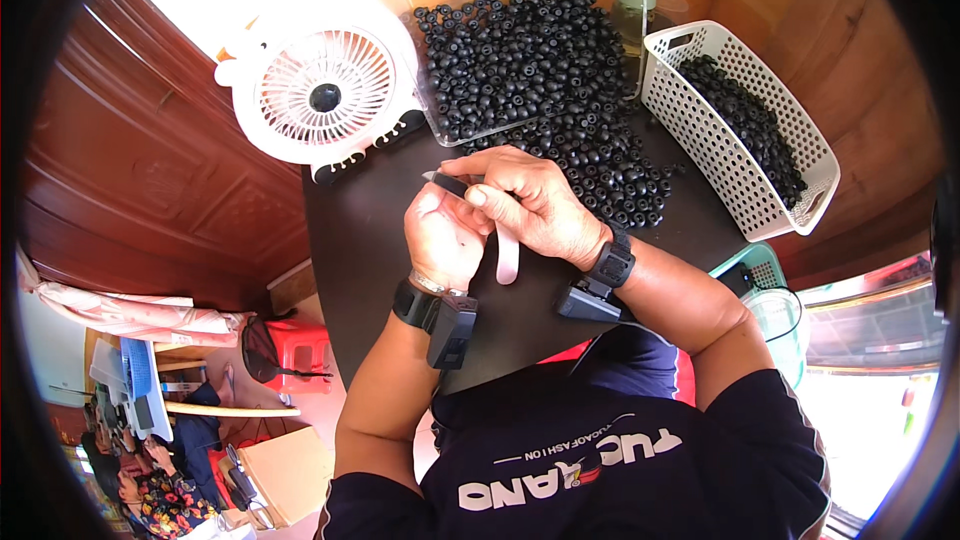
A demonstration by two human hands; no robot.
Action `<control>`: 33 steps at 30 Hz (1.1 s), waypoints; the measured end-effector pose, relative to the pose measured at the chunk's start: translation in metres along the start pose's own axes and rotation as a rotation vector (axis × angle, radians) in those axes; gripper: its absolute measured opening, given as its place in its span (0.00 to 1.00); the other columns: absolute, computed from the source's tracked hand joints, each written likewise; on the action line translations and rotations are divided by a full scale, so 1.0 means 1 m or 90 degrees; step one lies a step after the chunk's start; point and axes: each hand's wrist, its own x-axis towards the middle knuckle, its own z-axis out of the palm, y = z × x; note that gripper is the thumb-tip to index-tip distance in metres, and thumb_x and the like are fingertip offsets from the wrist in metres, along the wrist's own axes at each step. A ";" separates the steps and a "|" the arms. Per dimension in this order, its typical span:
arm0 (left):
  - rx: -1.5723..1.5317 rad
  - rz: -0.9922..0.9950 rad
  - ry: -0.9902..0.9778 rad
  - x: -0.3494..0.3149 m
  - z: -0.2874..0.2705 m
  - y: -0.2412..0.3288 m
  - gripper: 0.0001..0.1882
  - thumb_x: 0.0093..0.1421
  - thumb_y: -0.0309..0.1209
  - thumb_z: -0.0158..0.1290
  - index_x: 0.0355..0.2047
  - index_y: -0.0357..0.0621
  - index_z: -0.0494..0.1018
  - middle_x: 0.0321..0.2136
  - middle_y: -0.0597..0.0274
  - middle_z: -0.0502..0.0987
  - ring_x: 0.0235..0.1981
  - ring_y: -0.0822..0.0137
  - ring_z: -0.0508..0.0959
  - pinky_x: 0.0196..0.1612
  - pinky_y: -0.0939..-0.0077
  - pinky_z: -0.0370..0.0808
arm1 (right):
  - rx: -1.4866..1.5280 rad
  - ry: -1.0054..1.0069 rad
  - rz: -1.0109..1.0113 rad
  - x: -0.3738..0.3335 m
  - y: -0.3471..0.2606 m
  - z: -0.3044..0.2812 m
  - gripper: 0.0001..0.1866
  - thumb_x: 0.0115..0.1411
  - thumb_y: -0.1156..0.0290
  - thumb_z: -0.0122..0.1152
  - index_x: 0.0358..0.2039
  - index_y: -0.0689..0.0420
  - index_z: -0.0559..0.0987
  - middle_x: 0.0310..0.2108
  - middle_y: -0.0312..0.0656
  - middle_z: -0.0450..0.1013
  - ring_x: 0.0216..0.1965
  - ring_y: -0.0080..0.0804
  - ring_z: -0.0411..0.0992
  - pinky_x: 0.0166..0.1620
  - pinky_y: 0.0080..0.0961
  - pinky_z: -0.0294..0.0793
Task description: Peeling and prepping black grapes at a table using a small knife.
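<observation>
Over the dark table, my hands meet in front of a heap of small black ring-like pieces (pixel 625 180). My right hand (pixel 540 205) is closed round a flat, pale pink strip-like tool (pixel 508 258), whose rounded end hangs below the fingers. A narrow black piece with a pale tip (pixel 448 183) shows between the two hands; whether it belongs to the strip cannot be made out. My left hand (pixel 445 240) has its palm turned up and its fingers bent in against the right hand. Its fingertips are partly covered, so what they grip is hidden.
Behind the heap lies a clear bin (pixel 640 0) of black pieces, tipped toward me. A white perforated basket (pixel 735 170) with more stands right, a white fan (pixel 325 50) left. A red stool (pixel 300 350) and another person (pixel 170 490) are at lower left.
</observation>
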 end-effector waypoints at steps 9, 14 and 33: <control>0.047 0.064 0.157 -0.004 0.028 -0.007 0.22 0.58 0.42 0.35 0.42 0.39 0.68 0.26 0.61 0.74 0.23 0.67 0.73 0.26 0.75 0.70 | -0.023 0.011 -0.003 -0.002 0.002 -0.001 0.13 0.60 0.63 0.55 0.31 0.60 0.79 0.38 0.44 0.77 0.41 0.39 0.73 0.47 0.34 0.70; 0.054 0.003 -0.072 0.003 -0.004 -0.001 0.13 0.58 0.39 0.38 0.30 0.43 0.67 0.17 0.67 0.65 0.17 0.67 0.68 0.22 0.76 0.66 | 0.019 0.005 0.001 -0.001 0.009 -0.003 0.13 0.63 0.65 0.52 0.35 0.64 0.77 0.34 0.44 0.76 0.32 0.32 0.75 0.42 0.32 0.74; 0.181 0.005 -0.154 -0.008 0.013 -0.003 0.15 0.57 0.41 0.42 0.18 0.48 0.60 0.12 0.70 0.58 0.13 0.70 0.62 0.17 0.77 0.58 | 0.546 -0.008 0.335 -0.001 0.002 -0.009 0.19 0.64 0.61 0.49 0.41 0.68 0.73 0.26 0.47 0.75 0.24 0.34 0.77 0.25 0.28 0.81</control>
